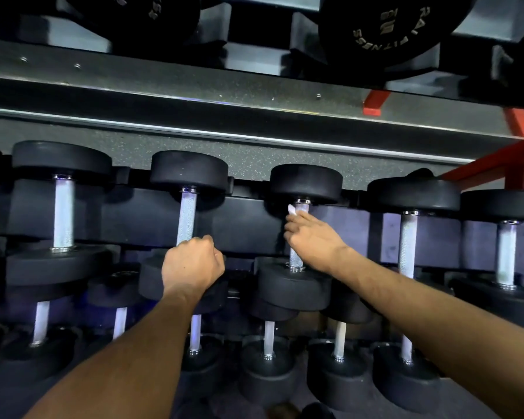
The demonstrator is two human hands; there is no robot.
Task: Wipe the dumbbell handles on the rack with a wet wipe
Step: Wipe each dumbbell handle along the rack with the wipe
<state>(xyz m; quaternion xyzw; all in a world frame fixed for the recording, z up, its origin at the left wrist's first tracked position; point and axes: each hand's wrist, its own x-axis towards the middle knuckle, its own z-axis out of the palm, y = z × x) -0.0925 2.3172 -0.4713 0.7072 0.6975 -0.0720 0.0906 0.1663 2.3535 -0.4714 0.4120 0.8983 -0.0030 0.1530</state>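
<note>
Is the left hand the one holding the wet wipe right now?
No, the wet wipe is in the right hand, while the left hand grips a neighbouring dumbbell handle.

We note dumbbells side by side on the middle rack point(254, 219), a lower row beneath. Left hand point(191, 264) grips the second handle point(187, 216); right hand point(312, 240), just right of it, holds the wipe point(292, 209) on the third handle point(296, 261). Plates point(387, 28) sit on the shelf above.
</note>
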